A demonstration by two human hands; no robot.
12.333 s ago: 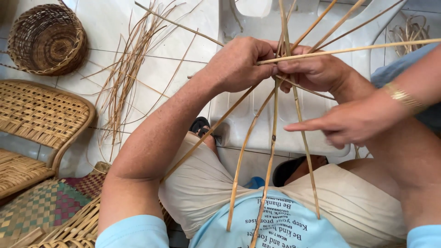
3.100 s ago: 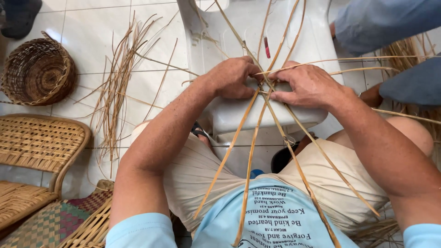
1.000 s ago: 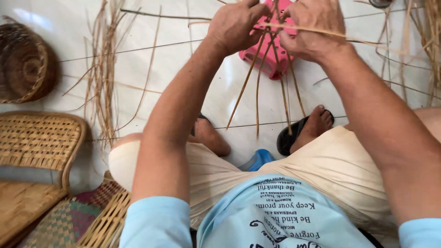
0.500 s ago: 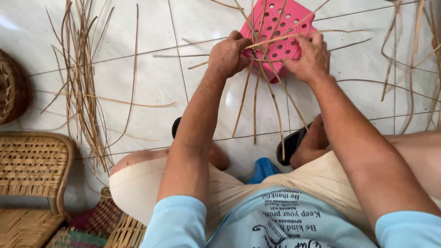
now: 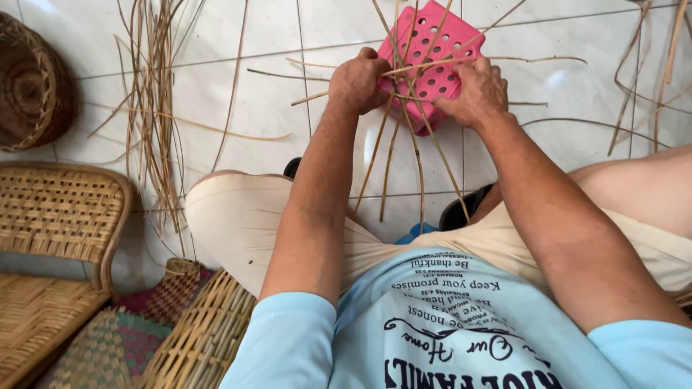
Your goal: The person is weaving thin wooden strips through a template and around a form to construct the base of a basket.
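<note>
From the head view, my left hand (image 5: 358, 81) is curled shut around a crossing of thin cane strips (image 5: 404, 144), and my right hand (image 5: 472, 90) pinches the same bundle just beside it. The strips fan out above and below both hands. Behind my hands a pink perforated stool (image 5: 432, 54) stands on the tiled floor (image 5: 238, 94). Loose cane strands (image 5: 155, 108) lie well left of my left hand.

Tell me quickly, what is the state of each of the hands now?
Left hand: closed on the crossed cane strips.
Right hand: closed on the same cane strips, above the pink perforated stool.
</note>
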